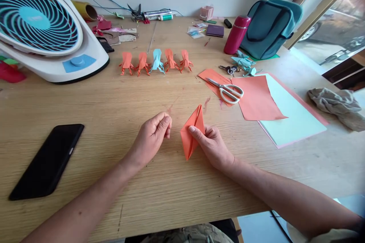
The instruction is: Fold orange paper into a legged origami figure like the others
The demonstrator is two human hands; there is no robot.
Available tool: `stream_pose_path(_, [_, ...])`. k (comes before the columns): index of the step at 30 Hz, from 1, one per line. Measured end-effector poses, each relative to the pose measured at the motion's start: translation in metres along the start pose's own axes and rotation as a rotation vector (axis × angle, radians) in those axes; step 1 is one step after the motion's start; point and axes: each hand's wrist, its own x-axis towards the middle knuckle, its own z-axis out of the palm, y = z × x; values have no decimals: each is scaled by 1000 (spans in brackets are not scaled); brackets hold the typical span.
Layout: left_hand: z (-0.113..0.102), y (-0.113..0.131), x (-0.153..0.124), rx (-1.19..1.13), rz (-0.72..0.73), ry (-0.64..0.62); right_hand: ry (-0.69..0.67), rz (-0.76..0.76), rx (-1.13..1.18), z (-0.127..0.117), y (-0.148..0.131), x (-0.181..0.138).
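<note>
My right hand (212,142) pinches a folded orange paper (193,131), a pointed kite-like shape that stands on the wooden table (114,114) in front of me. My left hand (154,134) rests on the table just left of the paper, fingers curled loosely into a fist, not touching it; nothing shows inside it. Further back stands a row of finished folded paper figures (156,62), several orange and one light blue.
A black phone (48,159) lies at the near left. A white fan (42,26) fills the back left. White-handled scissors (228,90) lie on orange sheets (256,98) beside pale green paper (291,115). A red bottle (236,35), a teal bag (270,26) and a grey cloth (336,104) are at the right.
</note>
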Motion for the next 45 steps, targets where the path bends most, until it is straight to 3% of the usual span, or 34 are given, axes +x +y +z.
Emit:
stream_pose_path(10, [9, -8, -5, -173, -6, 101, -4, -9, 8, 2, 3, -1])
stream_pose_path(14, [11, -13, -9, -187, -97, 97, 15, -12, -19, 1, 4, -1])
stream_pose_path(21, [19, -6, -14, -351, -81, 19, 7, -24, -55, 1, 1, -2])
stream_pose_path(28, [25, -1, -17, -261, -54, 25, -31, -33, -141, 6, -1, -2])
stream_pose_path(33, [17, -1, -14, -227, -64, 50, -160, -34, -163, 4, -6, -2])
stream_pose_path(39, [6, 0, -9, -192, -55, 91, -73, -58, -100, 4, -4, 0])
stream_pose_path(45, [8, -1, -11, -249, -102, 27, -149, -41, -89, 3, 5, -1])
